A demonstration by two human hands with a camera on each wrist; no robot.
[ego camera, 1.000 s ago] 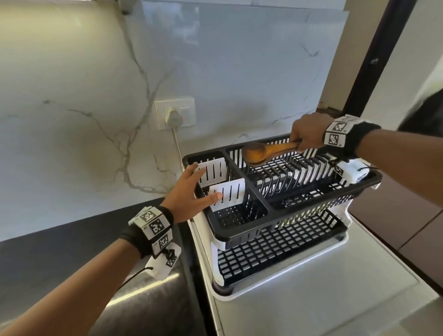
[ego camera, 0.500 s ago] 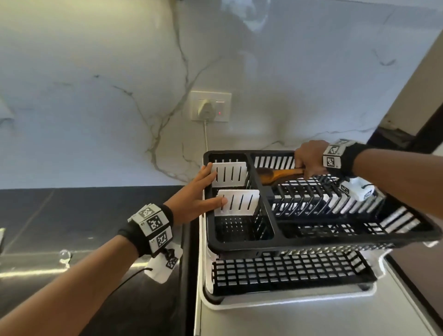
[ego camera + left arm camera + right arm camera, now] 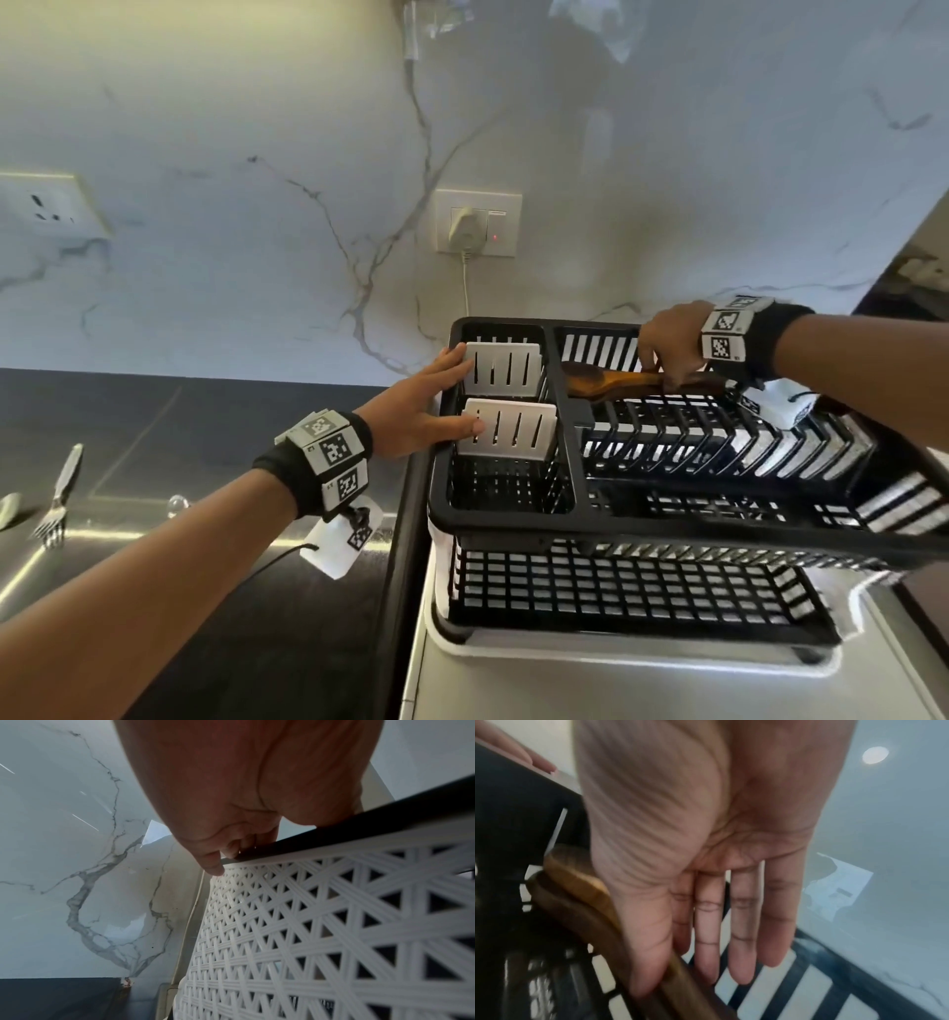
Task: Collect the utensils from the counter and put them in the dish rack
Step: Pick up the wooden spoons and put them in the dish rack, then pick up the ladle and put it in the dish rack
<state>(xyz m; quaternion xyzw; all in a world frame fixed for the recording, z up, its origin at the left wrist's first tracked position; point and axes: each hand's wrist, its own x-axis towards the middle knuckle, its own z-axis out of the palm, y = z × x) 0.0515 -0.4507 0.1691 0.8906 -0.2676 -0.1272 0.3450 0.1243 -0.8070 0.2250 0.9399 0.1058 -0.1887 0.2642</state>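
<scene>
A black two-tier dish rack point(image 3: 513, 519) stands on the steel drainboard. A wooden spoon point(image 3: 606, 383) lies across the back of its top tier, bowl to the left. My right hand point(image 3: 667, 354) is over the handle. In the right wrist view its fingers point(image 3: 741, 923) are straight and the thumb lies against the spoon point(image 3: 577, 882). My left hand point(image 3: 436, 406) rests flat on the rack's left rim, straight fingers touching the white cutlery dividers point(image 3: 508, 426). The left wrist view shows this hand point(image 3: 231, 801) on the black rim above the white lattice side point(image 3: 334, 923). A metal fork point(image 3: 56, 493) lies far left.
The marble wall is close behind the rack, with a socket and plugged cord point(image 3: 467, 231) above it. The dark counter point(image 3: 205, 411) and a steel surface point(image 3: 102, 539) stretch left. Another pale utensil end point(image 3: 7, 509) shows at the left edge. The lower tier point(image 3: 616, 591) holds nothing.
The spoon has gone down from above the rack to lie on the top tier. My right fingers have straightened off the handle. The view swung left, bringing in the fork. The left hand stayed put.
</scene>
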